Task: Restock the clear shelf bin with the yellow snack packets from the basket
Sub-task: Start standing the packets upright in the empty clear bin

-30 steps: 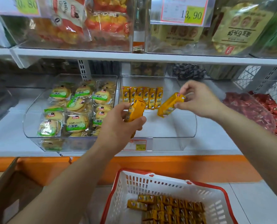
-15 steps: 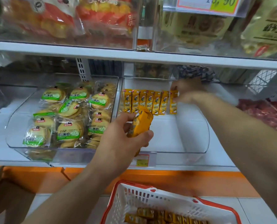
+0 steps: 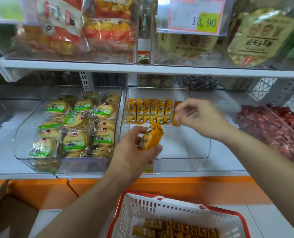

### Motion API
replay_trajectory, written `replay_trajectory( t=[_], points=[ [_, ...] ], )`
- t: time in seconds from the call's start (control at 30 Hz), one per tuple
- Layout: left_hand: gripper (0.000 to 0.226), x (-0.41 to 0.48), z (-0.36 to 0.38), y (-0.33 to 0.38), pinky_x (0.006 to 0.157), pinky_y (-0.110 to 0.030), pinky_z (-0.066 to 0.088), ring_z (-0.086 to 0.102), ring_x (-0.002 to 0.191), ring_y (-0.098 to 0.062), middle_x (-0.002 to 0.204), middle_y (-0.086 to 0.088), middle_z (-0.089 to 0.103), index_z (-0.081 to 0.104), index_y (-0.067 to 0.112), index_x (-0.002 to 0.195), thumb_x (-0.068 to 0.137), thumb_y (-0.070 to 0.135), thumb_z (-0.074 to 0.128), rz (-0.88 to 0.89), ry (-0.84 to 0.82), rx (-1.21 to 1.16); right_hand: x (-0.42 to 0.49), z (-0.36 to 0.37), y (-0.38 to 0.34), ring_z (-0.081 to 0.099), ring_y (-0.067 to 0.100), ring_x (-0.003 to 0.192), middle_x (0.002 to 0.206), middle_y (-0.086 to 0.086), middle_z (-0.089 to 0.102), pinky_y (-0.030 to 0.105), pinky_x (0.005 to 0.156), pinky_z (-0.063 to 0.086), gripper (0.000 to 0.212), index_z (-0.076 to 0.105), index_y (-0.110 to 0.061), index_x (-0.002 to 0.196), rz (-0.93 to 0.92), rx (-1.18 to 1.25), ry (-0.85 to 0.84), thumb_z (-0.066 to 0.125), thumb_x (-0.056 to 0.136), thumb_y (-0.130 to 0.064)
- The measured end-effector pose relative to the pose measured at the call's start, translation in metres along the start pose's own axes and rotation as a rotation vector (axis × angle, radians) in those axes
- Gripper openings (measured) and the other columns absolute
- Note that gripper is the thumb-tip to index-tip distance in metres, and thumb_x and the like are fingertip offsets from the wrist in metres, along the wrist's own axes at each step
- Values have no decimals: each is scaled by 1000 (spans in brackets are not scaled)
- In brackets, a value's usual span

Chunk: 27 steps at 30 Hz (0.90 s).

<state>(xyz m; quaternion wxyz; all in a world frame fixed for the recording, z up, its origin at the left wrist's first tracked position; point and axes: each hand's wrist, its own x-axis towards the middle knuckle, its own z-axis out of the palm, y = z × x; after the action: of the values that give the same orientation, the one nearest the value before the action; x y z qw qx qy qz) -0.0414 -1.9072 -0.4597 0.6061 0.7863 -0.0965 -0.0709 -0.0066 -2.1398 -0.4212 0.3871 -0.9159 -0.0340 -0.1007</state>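
Over clear bin [image 3: 185, 145] — left fingers [image 3: 137, 131] grip yellow packet [image 3: 149, 139] | right fingers [image 3: 185, 114] loose, blurred

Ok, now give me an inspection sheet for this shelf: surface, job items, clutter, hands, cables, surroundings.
Surface: white shelf carrying clear bins.
Job's things: clear shelf bin with a row of yellow packets lined along its back, front floor bare; white basket below holds more basket packets.
Clutter: nothing seen.
Hands: left hand grips the held packets over the bin; right hand is at the row's right end, blurred, grip unclear.
Cables: nothing seen.
Surroundings: biscuit bin to the left, red wrapped snacks to the right, price tag above, cardboard box at lower left.
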Motion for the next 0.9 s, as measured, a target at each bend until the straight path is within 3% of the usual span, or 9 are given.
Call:
replay_trajectory(
  t=[0.07,0.2,0.33,0.43,0.53,0.6,0.67,0.8,0.9],
  points=[
    [38,-3,8,1,63,-32,62,71,68,-12,89,5,70,58,42,105,82,27,84,14,-3,34,-38,6,-19,65,7,72,83,-3,72,17,65,49,11,70,-24,97,39,273,-110,74,88,-22],
    [39,-15,26,7,55,-16,49,61,62,1,80,13,67,58,43,102,80,26,86,89,-32,90,-83,14,-38,73,21,75,80,0,72,26,62,56,33,64,-24,106,182,455,-153,72,81,-43],
    [41,-28,36,16,60,-12,49,64,70,2,88,13,68,58,45,105,79,29,86,116,-70,87,-98,7,-35,72,26,72,75,7,69,31,67,58,23,64,-11,106,246,611,-41,75,86,-9],
    [45,-33,33,21,63,-19,52,64,69,-3,98,7,71,62,37,116,80,26,86,82,-121,-2,-106,-5,-29,71,26,71,79,14,68,32,69,59,28,63,-7,112,295,778,44,67,87,4],
    [43,-36,28,25,63,-17,51,63,69,-1,94,8,73,64,33,117,81,25,84,75,-129,-44,-113,-15,-23,70,24,74,86,12,67,31,69,57,33,66,-19,114,305,746,-14,63,89,3],
    [39,-35,26,27,67,-19,55,70,77,-3,89,9,75,63,30,118,84,23,81,51,-129,-130,-118,-19,-21,69,21,76,87,7,68,32,71,56,26,66,-22,106,293,618,-197,62,91,-1],
    [37,-33,26,29,74,-26,61,76,88,-13,98,4,78,61,24,121,88,18,77,-1,-141,-238,-122,-18,-23,69,18,77,87,7,72,29,70,55,17,61,-20,99,267,520,-346,67,90,-7],
    [31,-33,27,34,77,-30,63,76,91,-17,101,2,78,61,24,121,92,22,72,-10,-159,-230,-121,-11,-25,72,16,83,88,-2,73,29,73,57,6,66,-23,92,174,433,-200,71,91,-27],
    [25,-34,30,37,79,-30,63,75,95,-14,103,6,77,64,32,116,94,20,70,51,-160,-149,-117,-13,-22,72,22,90,101,-8,71,34,77,60,31,60,-39,119,121,525,-85,70,92,-26]
  ],
)
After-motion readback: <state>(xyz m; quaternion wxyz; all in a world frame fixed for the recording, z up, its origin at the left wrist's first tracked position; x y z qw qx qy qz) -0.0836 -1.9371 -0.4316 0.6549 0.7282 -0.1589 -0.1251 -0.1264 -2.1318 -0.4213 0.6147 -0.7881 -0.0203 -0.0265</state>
